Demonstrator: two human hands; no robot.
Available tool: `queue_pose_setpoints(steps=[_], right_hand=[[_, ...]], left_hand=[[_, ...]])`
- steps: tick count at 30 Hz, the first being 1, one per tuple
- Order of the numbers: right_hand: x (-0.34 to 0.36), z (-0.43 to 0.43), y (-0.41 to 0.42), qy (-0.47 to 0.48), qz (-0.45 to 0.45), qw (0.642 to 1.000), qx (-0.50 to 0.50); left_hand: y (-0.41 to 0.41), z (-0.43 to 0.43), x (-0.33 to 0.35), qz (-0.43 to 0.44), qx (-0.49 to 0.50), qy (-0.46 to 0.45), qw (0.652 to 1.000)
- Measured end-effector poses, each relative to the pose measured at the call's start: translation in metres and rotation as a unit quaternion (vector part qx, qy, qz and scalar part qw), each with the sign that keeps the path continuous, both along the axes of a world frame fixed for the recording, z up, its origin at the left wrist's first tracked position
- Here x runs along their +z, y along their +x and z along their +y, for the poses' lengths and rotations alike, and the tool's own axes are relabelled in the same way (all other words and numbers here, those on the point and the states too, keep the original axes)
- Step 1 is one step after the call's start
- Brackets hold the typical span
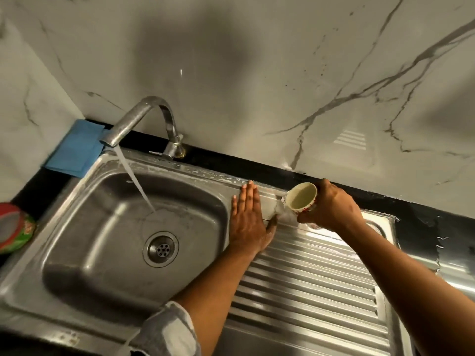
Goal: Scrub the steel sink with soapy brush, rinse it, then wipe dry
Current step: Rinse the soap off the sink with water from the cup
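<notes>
Steel sink (pixel 77 253) fills 6 to 9 o'clock, tap (pixel 144 119) running at 10. Left hand (pixel 248 222) lies flat on its ledge, fingers straight. Right hand (pixel 331 209), 3 o'clock, grips a tilted cup (pixel 302 196). Blue cloth (pixel 77 147) lies at 10. Tub (pixel 14 228) label at 9 is unreadable.

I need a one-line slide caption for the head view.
Rinsing: right hand tilts a cup over the drainboard, left hand flat on it, tap running.

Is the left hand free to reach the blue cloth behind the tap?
Probably yes. The left hand lies flat, holding nothing, and only the open basin lies between it and the cloth. The tap hangs over the cloth's corner, so the arm may cross the stream.
</notes>
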State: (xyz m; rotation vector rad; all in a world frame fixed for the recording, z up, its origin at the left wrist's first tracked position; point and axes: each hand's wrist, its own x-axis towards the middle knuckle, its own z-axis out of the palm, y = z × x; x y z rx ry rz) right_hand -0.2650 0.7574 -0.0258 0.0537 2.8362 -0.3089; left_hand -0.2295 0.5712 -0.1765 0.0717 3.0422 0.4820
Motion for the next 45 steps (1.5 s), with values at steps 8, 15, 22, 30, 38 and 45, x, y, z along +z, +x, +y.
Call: queue_pose_setpoints(steps=[8,15,22,30,38,45], right_hand=[[-0.001,-0.012,0.001,-0.084,0.0,0.996,-0.041],[0.001,0.016,0.014,-0.059,0.003,0.997,-0.043],[-0.001,0.024,0.015,-0.029,-0.001,0.999,-0.027],[-0.008,-0.021,0.002,-0.043,0.016,0.999,0.0],[-0.004,-0.079,-0.022,0.046,-0.03,0.996,0.064],[-0.004,-0.157,-0.039,0.036,-0.029,0.997,0.069]], left_hand=[[0.009,0.008,0.002,0.056,-0.098,0.05,0.992],[0.005,0.016,-0.004,0.037,-0.194,0.009,0.98],[-0.004,-0.052,-0.007,0.022,-0.05,0.019,0.998],[-0.003,-0.128,0.005,0.032,0.076,0.031,0.996],[-0.015,-0.087,-0.004,0.025,-0.115,-0.013,0.993],[-0.026,-0.159,-0.001,0.016,-0.004,-0.041,0.999]])
